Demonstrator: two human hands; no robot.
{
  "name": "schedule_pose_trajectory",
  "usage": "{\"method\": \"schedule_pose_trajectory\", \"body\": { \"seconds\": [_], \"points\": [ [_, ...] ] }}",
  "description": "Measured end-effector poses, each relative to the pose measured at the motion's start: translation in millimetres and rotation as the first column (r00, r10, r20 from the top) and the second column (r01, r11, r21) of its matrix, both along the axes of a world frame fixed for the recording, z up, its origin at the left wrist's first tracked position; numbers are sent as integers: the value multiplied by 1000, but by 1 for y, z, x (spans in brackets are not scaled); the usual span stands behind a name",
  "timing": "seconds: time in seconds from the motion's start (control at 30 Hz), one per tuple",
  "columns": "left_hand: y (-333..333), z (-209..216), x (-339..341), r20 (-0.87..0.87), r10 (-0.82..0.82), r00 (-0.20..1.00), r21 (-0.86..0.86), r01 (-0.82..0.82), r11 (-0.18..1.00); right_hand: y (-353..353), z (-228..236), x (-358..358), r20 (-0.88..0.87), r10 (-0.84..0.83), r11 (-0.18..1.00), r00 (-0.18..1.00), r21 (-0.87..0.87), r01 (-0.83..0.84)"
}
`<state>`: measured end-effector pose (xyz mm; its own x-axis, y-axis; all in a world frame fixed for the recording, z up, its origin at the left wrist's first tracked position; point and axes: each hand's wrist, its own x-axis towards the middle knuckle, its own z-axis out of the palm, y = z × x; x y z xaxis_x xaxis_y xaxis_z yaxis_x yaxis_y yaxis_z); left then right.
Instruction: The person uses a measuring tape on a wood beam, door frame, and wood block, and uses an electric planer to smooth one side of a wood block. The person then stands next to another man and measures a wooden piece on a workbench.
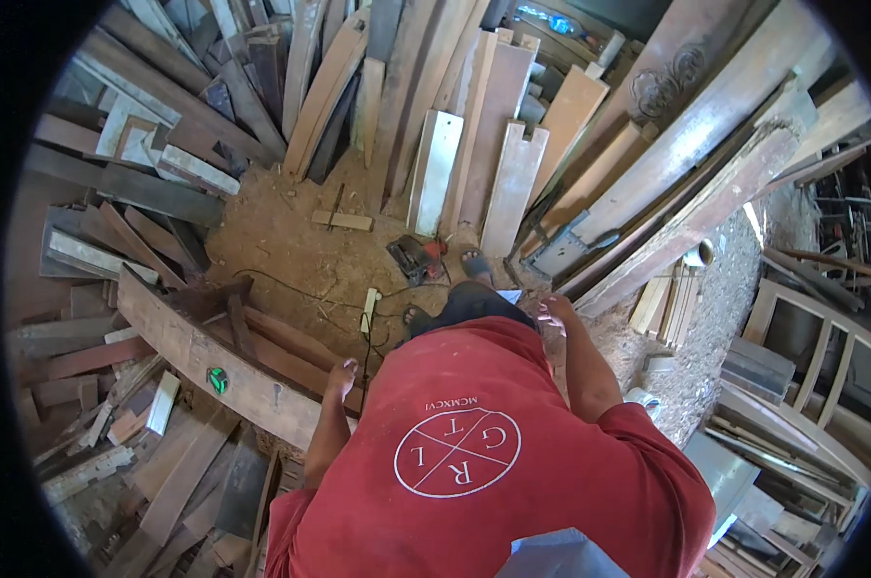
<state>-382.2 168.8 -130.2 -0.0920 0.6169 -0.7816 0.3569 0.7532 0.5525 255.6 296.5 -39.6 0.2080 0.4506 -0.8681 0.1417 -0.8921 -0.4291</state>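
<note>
My left hand (343, 378) hangs beside the long curved wooden beam, fingers loosely apart and holding nothing I can see. On my other side, my right hand (555, 312) is raised near my hip with its fingers spread and bent, and nothing shows in it. A red and black power tool (418, 260) lies on the sawdust floor by my sandalled foot (476, 262). Left of it is a pale power strip (369, 311) with dark cords. A green and black tape measure (218, 380) rests on the curved wooden beam (276, 397).
Farther off, a short wood block (354, 222) lies on the floor with a thin dark bar across it. Upright planks (514, 183) lean along the far side. Scrap wood (180, 462) is heaped at left. A curved wooden frame (820, 361) and a cup-like container (699, 253) are at right.
</note>
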Motion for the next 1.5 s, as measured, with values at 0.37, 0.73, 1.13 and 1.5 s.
{"method": "schedule_pose_trajectory", "body": {
  "seconds": [0.37, 0.73, 1.13, 1.5],
  "points": [
    [-18, 72, 56, 9, 410, 912, -129, -406, 905, 223, -3, 3, 13, 211, 929, 977, 310, -204],
    [1, 157, 160, -141, 531, 835, 4, -536, 844, 445, -48, 25, 607, 380, 643, 698, 369, -671],
    [-88, 213, 265, -351, 332, 876, -279, -436, 855, 515, -35, 14, 634, 744, 415, 209, -194, -889],
    [-76, 206, 322, -280, 542, 792, -187, -599, 779, 476, -15, 8, 620, 774, 394, 129, -311, -865]
  ]
}}
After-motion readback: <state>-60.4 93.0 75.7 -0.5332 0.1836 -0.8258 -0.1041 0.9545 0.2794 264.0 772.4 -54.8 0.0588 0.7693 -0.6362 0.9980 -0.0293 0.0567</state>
